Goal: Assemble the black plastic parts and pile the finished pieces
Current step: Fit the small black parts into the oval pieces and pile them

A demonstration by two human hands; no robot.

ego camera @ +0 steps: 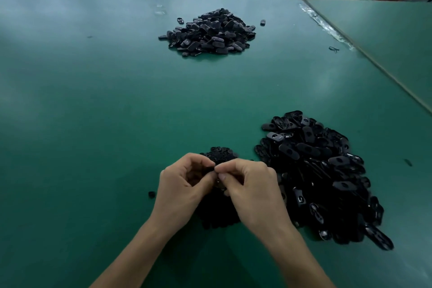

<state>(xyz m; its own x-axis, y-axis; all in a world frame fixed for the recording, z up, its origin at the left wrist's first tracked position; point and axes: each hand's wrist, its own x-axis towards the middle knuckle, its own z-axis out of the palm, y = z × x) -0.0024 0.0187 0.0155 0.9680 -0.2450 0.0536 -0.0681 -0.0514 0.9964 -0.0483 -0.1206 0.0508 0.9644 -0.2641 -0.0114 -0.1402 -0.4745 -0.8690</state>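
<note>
At lower centre a part (206, 170) is pinched between the curled fingers of the left grip (184, 184) and the right grip (251, 186), held over a small pile (219, 154). On the worktop (93, 100) a large pile (322, 175) is seen lower right and a far pile (210, 33) upper centre.

Bare forearms (131, 255) — bare hands (184, 184)
</note>
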